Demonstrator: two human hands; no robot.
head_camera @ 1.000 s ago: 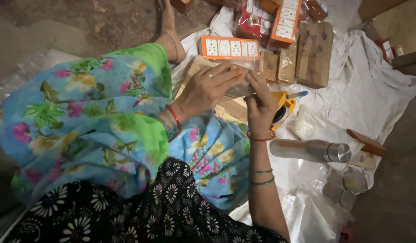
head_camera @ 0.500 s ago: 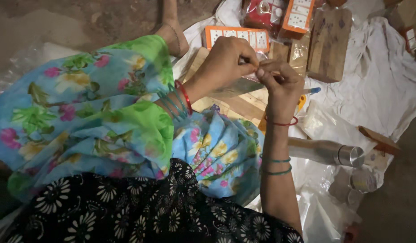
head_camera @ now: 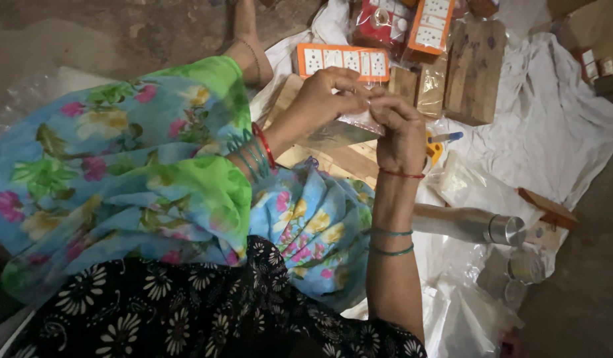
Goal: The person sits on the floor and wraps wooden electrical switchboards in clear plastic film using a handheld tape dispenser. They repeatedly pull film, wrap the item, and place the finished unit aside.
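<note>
Two hands meet over one small clear plastic packet [head_camera: 359, 122], held above the pale wooden board [head_camera: 340, 159] on the white cloth [head_camera: 572, 126]; the left hand [head_camera: 320, 103], red and green bangles at its wrist, pinches the packet's upper edge with fingers closed; the right hand [head_camera: 399, 129] grips the same edge from the other side, thumb tucked; a clean job, I judge, wants both pinches close together and the film kept taut; the packet's contents are hidden by the fingers; farther right, the steel bottle [head_camera: 469, 224] lies on its side, and the far cloth's clutter is too dim to name.
</note>
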